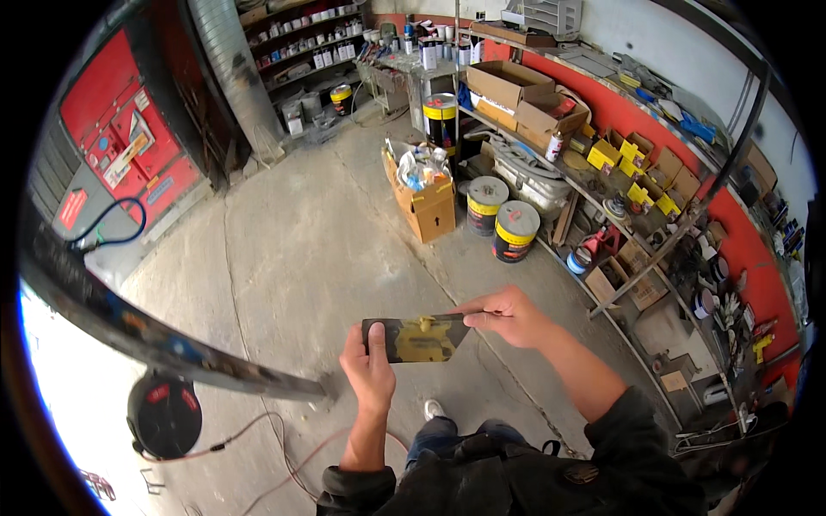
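In front of my body, my left hand (370,370) is closed on the left end of a flat dark rectangular plate (397,348), its thumb lying across the face. Olive-yellow putty (434,342) is smeared over the plate, and a small raised lump of it sits by the upper edge. My right hand (512,318) pinches a thin dark putty spreader (453,316) between thumb and fingers. The spreader appears almost edge-on along the plate's top right and seems to touch the putty there; its full shape is hidden.
Ahead on the concrete floor stand a full cardboard box (430,211) and two lidded buckets (516,230). Metal shelving (602,193) with boxes and tools runs along the right. A slanted metal post (172,331) and a black hose reel (165,414) are at left; hoses cross the floor.
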Demonstrator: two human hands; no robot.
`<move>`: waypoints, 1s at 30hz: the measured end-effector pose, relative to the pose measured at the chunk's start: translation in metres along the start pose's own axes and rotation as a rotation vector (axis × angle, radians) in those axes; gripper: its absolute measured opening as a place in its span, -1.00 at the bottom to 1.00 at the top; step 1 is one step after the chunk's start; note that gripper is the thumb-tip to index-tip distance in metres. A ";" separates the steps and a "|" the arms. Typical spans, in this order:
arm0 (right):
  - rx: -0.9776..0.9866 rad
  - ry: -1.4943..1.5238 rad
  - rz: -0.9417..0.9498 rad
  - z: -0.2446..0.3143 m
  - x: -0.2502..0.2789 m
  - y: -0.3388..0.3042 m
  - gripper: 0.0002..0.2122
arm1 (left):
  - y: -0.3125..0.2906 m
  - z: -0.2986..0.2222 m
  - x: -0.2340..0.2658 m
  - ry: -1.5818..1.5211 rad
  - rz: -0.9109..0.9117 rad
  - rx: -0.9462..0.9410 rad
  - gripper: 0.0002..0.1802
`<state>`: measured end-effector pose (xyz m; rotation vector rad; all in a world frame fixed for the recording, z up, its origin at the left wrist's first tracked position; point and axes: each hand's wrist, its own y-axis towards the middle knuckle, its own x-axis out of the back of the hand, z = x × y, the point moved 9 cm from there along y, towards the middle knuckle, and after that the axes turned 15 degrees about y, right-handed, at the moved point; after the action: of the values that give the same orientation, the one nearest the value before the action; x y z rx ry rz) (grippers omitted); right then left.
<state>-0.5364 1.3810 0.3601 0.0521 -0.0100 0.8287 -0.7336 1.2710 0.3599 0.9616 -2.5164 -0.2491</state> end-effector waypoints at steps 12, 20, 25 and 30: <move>0.286 -0.033 -0.421 0.007 0.163 0.156 -0.86 | 0.214 0.069 -0.149 -1.219 0.404 0.380 -0.77; 0.018 0.635 -0.280 -0.041 0.190 0.307 -0.79 | 0.300 0.063 -0.304 -1.346 0.525 0.440 -0.73; -0.161 0.732 -0.226 -0.064 0.219 0.372 -0.81 | 0.340 0.093 -0.345 -0.831 0.430 0.584 -0.60; -0.218 0.772 -0.183 -0.078 0.250 0.418 -0.81 | 0.386 0.214 -0.409 -0.820 0.310 0.770 -0.59</move>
<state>-0.6766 1.8510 0.3068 -0.4681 0.6222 0.6181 -0.7867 1.8343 0.1549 0.7776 -3.5872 0.5912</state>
